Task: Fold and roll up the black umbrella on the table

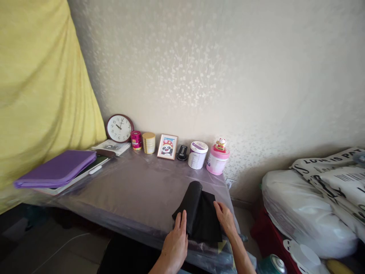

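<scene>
A piece of black cloth [207,220] lies near the right front corner of the table, with a thick rounded fold standing up along its left part. My left hand [175,243] rests against the left side of that fold, its fingers stretched out on the fabric. At the cloth's right edge, my right hand [225,217] pinches the material between thumb and fingers. Whether anything is inside the fold is hidden.
Along the wall stand a clock [120,128], a pink can [136,140], a panda picture frame [167,147], a white tub [197,155] and a pink tub [217,161]. A purple folder [57,167] lies left on the plastic-covered table [134,190]. Bagged bedding [305,209] sits right.
</scene>
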`<action>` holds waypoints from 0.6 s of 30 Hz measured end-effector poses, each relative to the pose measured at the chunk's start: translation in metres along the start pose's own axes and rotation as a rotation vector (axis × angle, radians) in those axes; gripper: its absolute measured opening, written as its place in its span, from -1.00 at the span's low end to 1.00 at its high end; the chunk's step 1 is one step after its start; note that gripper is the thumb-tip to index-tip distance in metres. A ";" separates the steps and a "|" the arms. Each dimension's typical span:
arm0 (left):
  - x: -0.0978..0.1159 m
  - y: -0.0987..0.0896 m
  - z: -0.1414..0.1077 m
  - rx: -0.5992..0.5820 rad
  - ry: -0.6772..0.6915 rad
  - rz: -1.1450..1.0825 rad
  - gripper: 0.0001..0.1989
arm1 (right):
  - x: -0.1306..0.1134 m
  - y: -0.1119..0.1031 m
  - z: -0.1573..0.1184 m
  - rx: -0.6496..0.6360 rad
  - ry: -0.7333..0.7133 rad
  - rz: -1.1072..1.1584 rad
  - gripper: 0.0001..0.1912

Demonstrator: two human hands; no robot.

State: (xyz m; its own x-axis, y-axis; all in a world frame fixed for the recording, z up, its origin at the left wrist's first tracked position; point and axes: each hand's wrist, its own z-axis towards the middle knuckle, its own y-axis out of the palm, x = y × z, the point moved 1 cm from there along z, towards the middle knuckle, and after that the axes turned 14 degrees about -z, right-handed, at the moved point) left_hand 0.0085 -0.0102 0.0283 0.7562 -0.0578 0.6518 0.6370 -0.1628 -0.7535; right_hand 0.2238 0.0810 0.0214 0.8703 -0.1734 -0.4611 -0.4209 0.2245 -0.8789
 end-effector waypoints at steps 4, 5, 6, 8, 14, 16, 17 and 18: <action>0.002 -0.001 0.000 -0.015 -0.006 -0.010 -0.34 | -0.013 0.001 -0.008 0.004 -0.037 0.069 -0.63; 0.002 -0.002 0.000 -0.016 -0.001 -0.013 -0.34 | -0.017 0.001 -0.009 0.000 -0.060 0.093 -0.63; 0.002 -0.002 0.000 -0.015 0.005 -0.014 -0.34 | -0.022 0.000 -0.008 -0.012 -0.084 0.120 -0.63; 0.002 -0.001 0.000 -0.010 0.009 -0.006 -0.33 | -0.034 -0.002 -0.007 -0.044 -0.115 0.193 -0.63; 0.001 0.002 0.002 -0.023 0.007 0.027 -0.32 | -0.074 0.002 -0.001 -0.109 -0.122 0.348 -0.60; 0.002 0.002 0.003 -0.025 -0.002 0.028 -0.31 | -0.084 0.009 0.002 -0.099 -0.128 0.340 -0.60; 0.002 0.002 0.004 -0.030 -0.007 0.025 -0.30 | -0.088 0.013 0.003 -0.093 -0.128 0.330 -0.60; 0.003 0.002 0.005 -0.037 -0.014 0.020 -0.30 | -0.092 0.017 0.005 -0.088 -0.126 0.319 -0.60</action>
State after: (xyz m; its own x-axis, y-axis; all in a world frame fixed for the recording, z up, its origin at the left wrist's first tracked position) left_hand 0.0125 -0.0061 0.0279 0.7711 -0.0475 0.6349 0.6158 -0.1981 -0.7626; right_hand 0.1381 0.1050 0.0496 0.7137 0.0133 -0.7004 -0.6925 0.1643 -0.7025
